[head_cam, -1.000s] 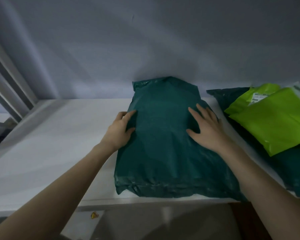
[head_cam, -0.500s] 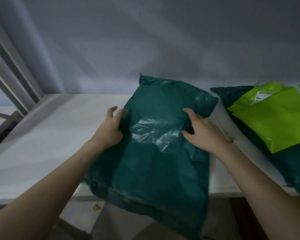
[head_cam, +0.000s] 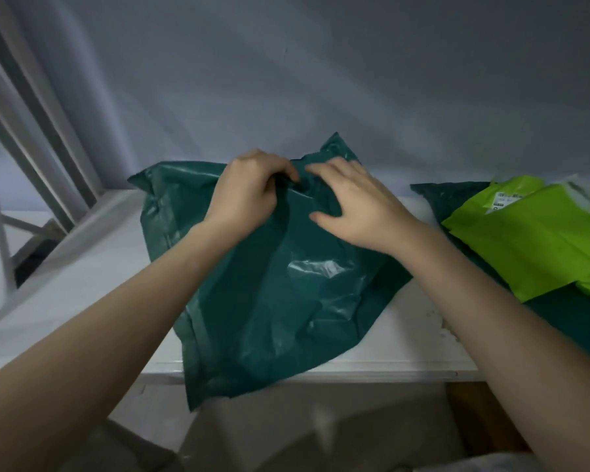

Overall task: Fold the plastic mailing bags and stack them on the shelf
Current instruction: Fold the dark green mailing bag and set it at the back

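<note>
Bag (head_cam: 269, 294), dark green, no longer flat but rumpled and skewed on the shelf (head_cam: 75, 301), near edge overhanging; left hand (head_cam: 244, 195) pinches its far end, right hand (head_cam: 351, 206) presses with spread fingers: folding now under way.

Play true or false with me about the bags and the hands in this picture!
1. Both hands are on the dark green bag. True: the left hand grips a pinch of plastic; the right hand rests on it with straighter fingers.
2. The green bag lies fully on the shelf. False: its near corner hangs over the front edge.
3. Lime green bags lie to the right. True.
4. The lime bags sit directly on the shelf. False: they lie on another dark green bag.
</note>
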`<state>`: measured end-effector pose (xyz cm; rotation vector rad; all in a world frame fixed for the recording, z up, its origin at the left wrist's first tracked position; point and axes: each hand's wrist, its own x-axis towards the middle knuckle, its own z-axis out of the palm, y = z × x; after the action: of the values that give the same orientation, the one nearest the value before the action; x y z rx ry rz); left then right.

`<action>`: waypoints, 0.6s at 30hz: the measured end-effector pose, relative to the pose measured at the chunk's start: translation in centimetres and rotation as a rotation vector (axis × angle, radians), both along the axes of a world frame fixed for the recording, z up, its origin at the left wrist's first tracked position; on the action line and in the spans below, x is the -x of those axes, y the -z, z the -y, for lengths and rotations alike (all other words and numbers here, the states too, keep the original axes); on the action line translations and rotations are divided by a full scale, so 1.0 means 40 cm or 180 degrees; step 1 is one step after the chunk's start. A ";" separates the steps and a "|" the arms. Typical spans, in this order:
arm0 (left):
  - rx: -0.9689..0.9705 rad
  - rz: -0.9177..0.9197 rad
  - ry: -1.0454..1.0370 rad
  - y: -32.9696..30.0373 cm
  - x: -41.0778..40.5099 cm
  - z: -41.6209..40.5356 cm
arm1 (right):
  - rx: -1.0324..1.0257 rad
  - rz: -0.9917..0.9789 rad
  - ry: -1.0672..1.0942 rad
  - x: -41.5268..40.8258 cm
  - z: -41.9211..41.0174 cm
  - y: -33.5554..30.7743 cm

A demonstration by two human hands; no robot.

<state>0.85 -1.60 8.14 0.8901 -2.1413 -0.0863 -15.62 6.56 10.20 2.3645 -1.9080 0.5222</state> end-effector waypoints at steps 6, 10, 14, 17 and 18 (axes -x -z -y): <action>0.0522 -0.0397 0.0400 -0.061 0.012 -0.037 | -0.0343 -0.0014 -0.0296 0.005 0.053 -0.083; 0.0611 -0.0521 0.0373 -0.082 0.013 -0.039 | -0.0384 -0.0301 -0.0004 0.003 0.052 -0.117; 0.0727 -0.0533 0.0235 -0.092 0.010 -0.038 | -0.0115 -0.0372 0.0208 -0.006 0.038 -0.104; 0.0698 -0.0527 -0.0029 -0.078 -0.016 -0.043 | 0.0089 -0.0015 0.0304 0.007 0.030 -0.075; 0.0555 -0.0556 -0.0158 -0.064 -0.028 -0.047 | 0.0132 0.0153 0.0337 0.012 0.026 -0.068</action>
<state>1.95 0.26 10.71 0.8028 -1.9311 0.0460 -16.10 5.51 12.91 2.2309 -2.0084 0.6092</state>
